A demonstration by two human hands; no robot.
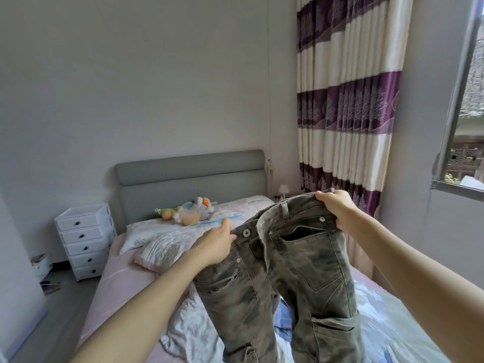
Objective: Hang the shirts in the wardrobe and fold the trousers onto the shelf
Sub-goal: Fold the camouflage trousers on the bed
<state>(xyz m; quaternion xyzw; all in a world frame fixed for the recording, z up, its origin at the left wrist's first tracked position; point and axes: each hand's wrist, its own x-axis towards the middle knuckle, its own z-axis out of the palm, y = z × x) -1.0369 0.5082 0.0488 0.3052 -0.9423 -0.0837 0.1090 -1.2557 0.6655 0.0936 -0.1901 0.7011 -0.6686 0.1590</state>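
Above the pink bed (110, 279), both hands hold up olive trousers (285, 279).

The room was evenly lit by soft daylight entering through the window (468, 142) at the right. The plain wall (146, 82) showed no glare and only faint shading. Shadows under the arms and on the bed (123, 281) were weak and diffuse. Wide-angle distortion bent the window frame and curtain (345, 100) near the edges. Fine detail was slightly soft throughout.
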